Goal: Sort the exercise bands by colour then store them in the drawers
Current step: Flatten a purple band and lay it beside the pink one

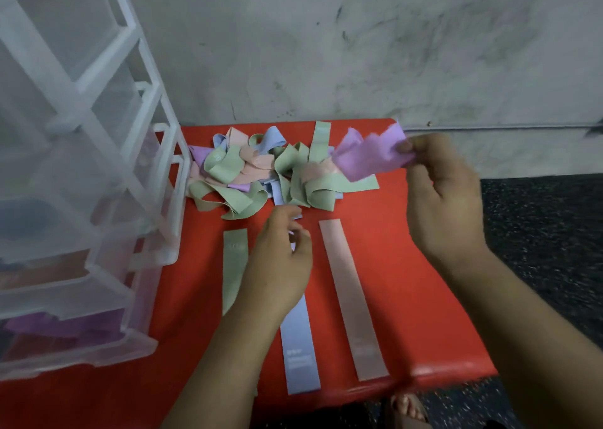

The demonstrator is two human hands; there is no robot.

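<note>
My right hand (pixel 440 200) pinched one end of a purple band (pixel 368 154), lifted over the right side of the tangled pile of bands (pixel 261 174) at the back of the red worktop (pixel 414 265). The pile lay close to the wall edge and touched the clear drawer unit (pixel 81 167) on the left. Nearer me, a green band (pixel 235 265), a blue band (pixel 300 347) and a pink band (pixel 352 298) lay flat, side by side and apart. Bare red surface ran right of the pink one, whose near end reached the front edge.

My left hand (pixel 280 259) hovered with curled, blurred fingers over the blue band's far end, hiding it; I cannot tell whether it gripped anything. The drawer unit was cut off at the top and left.
</note>
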